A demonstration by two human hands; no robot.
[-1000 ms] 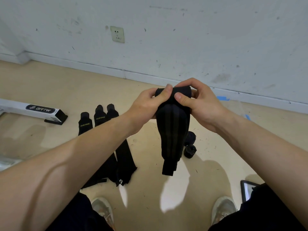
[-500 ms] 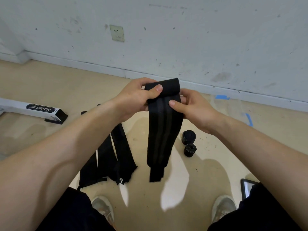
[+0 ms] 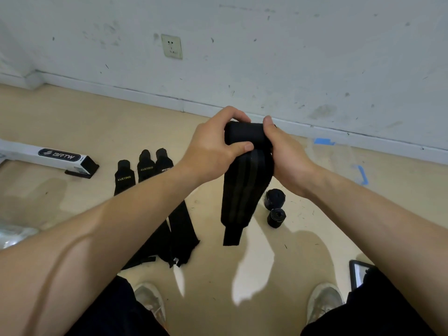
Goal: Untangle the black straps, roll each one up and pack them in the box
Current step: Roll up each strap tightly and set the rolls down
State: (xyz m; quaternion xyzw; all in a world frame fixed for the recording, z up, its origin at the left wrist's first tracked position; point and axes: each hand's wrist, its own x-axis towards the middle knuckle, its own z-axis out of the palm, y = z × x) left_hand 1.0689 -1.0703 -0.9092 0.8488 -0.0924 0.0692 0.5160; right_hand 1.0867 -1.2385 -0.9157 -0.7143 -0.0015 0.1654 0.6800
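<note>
A black strap (image 3: 238,190) hangs in front of me, its top end wound into a thick roll between both hands. My left hand (image 3: 213,146) grips the roll from the left, thumb across its front. My right hand (image 3: 283,154) grips it from the right, fingers curled over the top. The loose tail ends in a narrow tab above the floor. Three flat black straps (image 3: 145,170) lie side by side on the floor at left, partly behind my left forearm. Two rolled straps (image 3: 275,198) (image 3: 276,217) stand on the floor under my right wrist.
A long white box (image 3: 48,156) with a black end and a logo lies on the floor at far left. A tablet corner (image 3: 358,272) shows at lower right beside my right shoe (image 3: 323,299). Blue tape marks (image 3: 323,141) sit near the wall's baseboard. A wall socket (image 3: 171,46) is above.
The roll at the top of the strap has grown thicker and the hanging tail is shorter. Both hands have turned over the roll and shifted slightly right.
</note>
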